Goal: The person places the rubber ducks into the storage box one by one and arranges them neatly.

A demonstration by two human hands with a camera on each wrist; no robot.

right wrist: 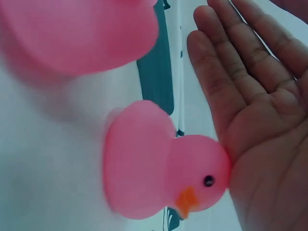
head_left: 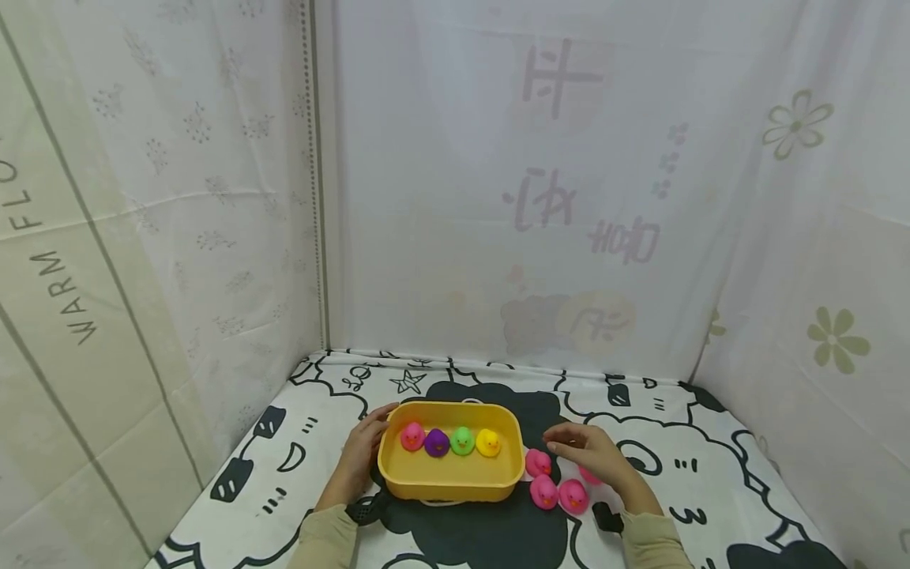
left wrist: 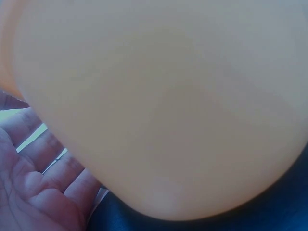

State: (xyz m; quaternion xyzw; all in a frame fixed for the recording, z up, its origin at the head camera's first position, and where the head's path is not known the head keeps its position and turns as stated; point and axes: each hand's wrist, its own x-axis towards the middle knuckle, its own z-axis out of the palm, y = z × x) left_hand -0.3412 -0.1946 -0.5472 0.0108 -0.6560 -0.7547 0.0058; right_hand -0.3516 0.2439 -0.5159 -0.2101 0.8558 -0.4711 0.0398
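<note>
A yellow rectangular tray [head_left: 451, 486] holds a row of rubber ducks: a pink duck [head_left: 412, 436], a purple duck [head_left: 437, 443], a green duck [head_left: 462, 441] and a yellow duck [head_left: 487, 442]. My left hand [head_left: 364, 450] rests against the tray's left side, fingers extended along it; in the left wrist view the tray's wall [left wrist: 163, 120] hides the fingertips. To the tray's right, my right hand [head_left: 588, 452] hovers over several loose pink ducks, its fingers nearly straight and holding nothing. One pink duck [right wrist: 139, 163] appears close by the palm in the right wrist view.
Loose pink ducks [head_left: 573, 496] sit on the cloth between the tray and my right hand. The cloth [head_left: 498, 525] has black and white cartoon prints. Pale curtains [head_left: 533, 197] enclose the back and both sides.
</note>
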